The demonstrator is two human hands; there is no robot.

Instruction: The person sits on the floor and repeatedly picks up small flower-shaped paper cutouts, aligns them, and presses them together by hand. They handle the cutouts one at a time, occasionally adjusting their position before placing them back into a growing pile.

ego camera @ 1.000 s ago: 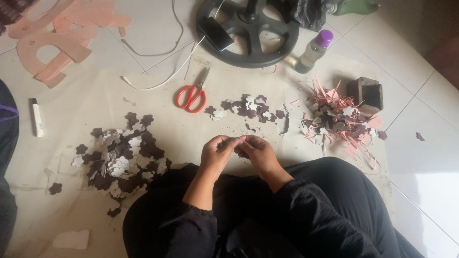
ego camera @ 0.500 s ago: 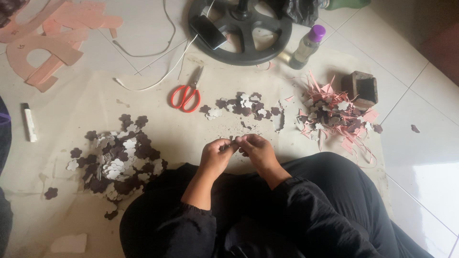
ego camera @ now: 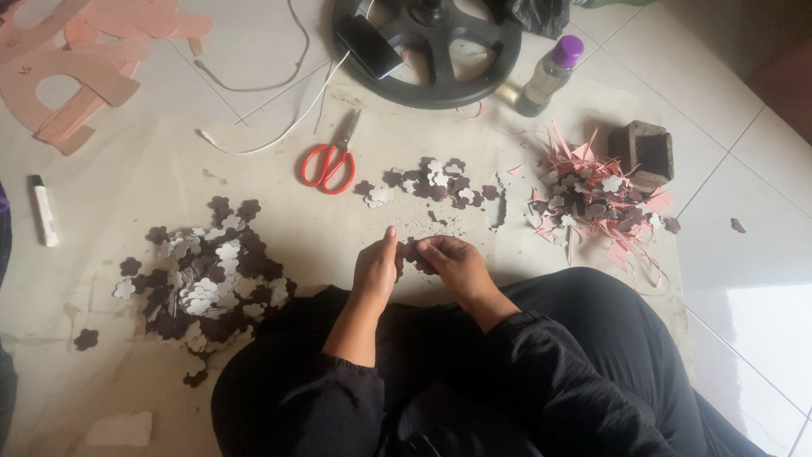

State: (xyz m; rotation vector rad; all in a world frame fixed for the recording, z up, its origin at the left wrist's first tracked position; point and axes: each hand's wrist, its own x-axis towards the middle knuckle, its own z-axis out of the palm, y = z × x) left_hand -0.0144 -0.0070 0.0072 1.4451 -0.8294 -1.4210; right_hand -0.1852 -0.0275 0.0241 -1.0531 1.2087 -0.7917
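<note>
I sit on the floor in black clothes with both hands together over my lap. My left hand and my right hand pinch one small dark flower-shaped cutout between their fingertips. A big pile of dark and white flower cutouts lies to the left of my knee. A smaller scatter of the same cutouts lies just beyond my hands. Red-handled scissors rest above that, shut.
Pink paper scraps with cutouts heap at the right beside a small brown box. A black wheel-shaped base holds a phone; a purple-capped bottle, white cable, white marker and pink templates lie around.
My hands stay together on the small cutout, fingers shifting slightly; the left thumb now stands upright. The view has drifted a little over the floor.
</note>
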